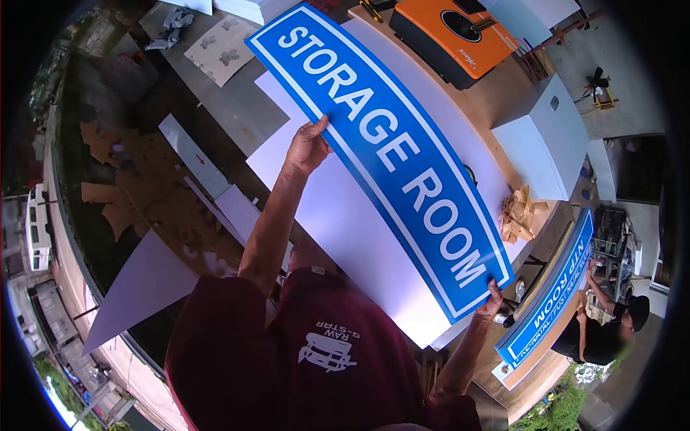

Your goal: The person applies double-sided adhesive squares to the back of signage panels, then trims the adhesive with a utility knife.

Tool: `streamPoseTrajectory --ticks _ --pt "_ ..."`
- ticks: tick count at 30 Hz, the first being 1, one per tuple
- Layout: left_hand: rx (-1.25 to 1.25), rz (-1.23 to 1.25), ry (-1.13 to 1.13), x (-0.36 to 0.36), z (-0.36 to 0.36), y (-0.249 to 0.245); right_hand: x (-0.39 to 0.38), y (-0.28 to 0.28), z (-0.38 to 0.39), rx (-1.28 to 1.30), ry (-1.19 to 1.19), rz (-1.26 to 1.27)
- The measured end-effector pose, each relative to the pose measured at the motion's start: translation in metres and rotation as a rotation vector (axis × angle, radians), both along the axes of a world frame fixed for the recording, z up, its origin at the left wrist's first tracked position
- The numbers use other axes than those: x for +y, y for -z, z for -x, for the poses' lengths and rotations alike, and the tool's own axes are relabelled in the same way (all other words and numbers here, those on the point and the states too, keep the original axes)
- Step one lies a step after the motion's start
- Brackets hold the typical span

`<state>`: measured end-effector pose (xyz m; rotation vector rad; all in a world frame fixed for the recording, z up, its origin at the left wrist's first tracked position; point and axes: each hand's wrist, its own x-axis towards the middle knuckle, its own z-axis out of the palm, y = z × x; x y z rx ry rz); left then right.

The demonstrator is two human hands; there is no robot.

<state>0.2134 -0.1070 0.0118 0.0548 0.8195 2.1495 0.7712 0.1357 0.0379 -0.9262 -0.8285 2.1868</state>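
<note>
A long blue sign (381, 154) with white "STORAGE ROOM" lettering and a white border line slants across the view. My left hand (309, 146) grips its near long edge, thumb at the rim and fingers curled beneath. At the lower right corner, my right hand (491, 302) pinches the sign's edge with the thumb on the face. The sign is held above a white sheet (338, 215) on the worktable. The fingers under the sign are hidden.
An orange machine (456, 36) stands at the back of the table. Crumpled brown paper (522, 214) and a white box (543, 140) lie to the right. Another person (596, 327) handles a second blue sign (553, 294). Cardboard scraps (108, 205) cover the left ground.
</note>
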Motion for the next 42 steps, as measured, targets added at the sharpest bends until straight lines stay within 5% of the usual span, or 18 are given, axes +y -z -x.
streamPoseTrajectory --ticks 11,14,17,18,21,25,29,31,34,38,42 --pt "-0.052 0.101 0.168 0.049 -0.099 0.014 -0.029 -0.022 -0.147 -0.275 0.083 -0.372" --pt "-0.125 0.140 0.169 0.081 -0.104 0.017 -0.048 -0.105 -0.111 -0.632 -0.286 -0.682" --pt "-0.280 -0.110 0.274 0.098 -0.083 0.072 -0.072 -0.146 -0.064 -0.528 -0.451 -0.832" --pt "-0.318 -0.354 0.321 0.101 -0.082 0.076 -0.079 -0.142 -0.059 -0.470 -0.445 -0.869" --pt "-0.242 0.036 0.208 0.111 -0.098 0.023 -0.087 -0.123 -0.061 -0.386 -0.442 -0.937" --pt "-0.118 0.096 0.208 0.088 -0.075 0.056 -0.096 -0.117 -0.063 -0.447 -0.509 -0.957" --pt "-0.047 -0.166 0.258 0.027 -0.084 0.015 -0.110 -0.096 -0.072 -0.686 -0.723 -1.337" --pt "-0.069 0.047 0.162 0.003 -0.093 0.040 -0.111 -0.091 -0.075 -0.831 -0.865 -1.551" --pt "-0.611 0.503 -0.078 -0.008 -0.130 0.028 -0.105 -0.044 -0.092 -0.908 -0.889 -1.825" --pt "-0.072 0.676 0.058 -0.015 -0.160 0.051 -0.097 0.004 -0.110 -0.948 -0.932 -1.945" --pt "-0.002 0.784 0.177 -0.018 -0.165 0.046 -0.093 0.034 -0.128 -1.049 -0.983 -1.988"
